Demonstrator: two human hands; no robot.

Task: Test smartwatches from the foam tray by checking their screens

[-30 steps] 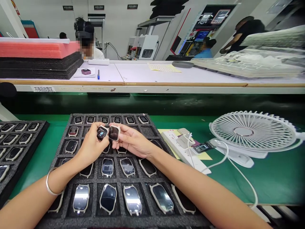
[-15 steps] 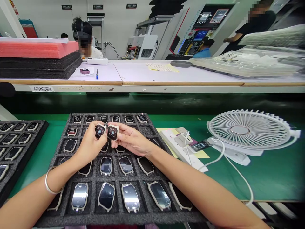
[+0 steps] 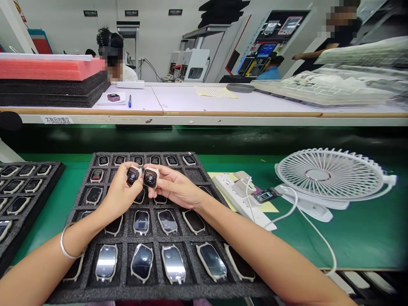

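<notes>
My left hand (image 3: 120, 194) grips a small watch body (image 3: 133, 175) with a lit screen, and my right hand (image 3: 174, 187) grips a second watch body (image 3: 150, 177) beside it. Both are held side by side, screens toward me, above the black foam tray (image 3: 83, 187). The tray holds several rows of watch bodies in pockets, such as the beige-framed one (image 3: 173, 263) in the near row. A silver bangle (image 3: 64, 246) sits on my left wrist.
A second foam tray of watches (image 3: 19, 191) lies at the left. At the right are a white power strip (image 3: 242, 204), a white fan (image 3: 331, 176) lying flat and its cable (image 3: 318, 233). Beyond stands a white bench (image 3: 223, 102) with foam stacks (image 3: 51, 80); people work behind it.
Both hands with their watches have shifted slightly left and a little away from me. The left watch's screen stays lit; the right one's screen now shows an image.
</notes>
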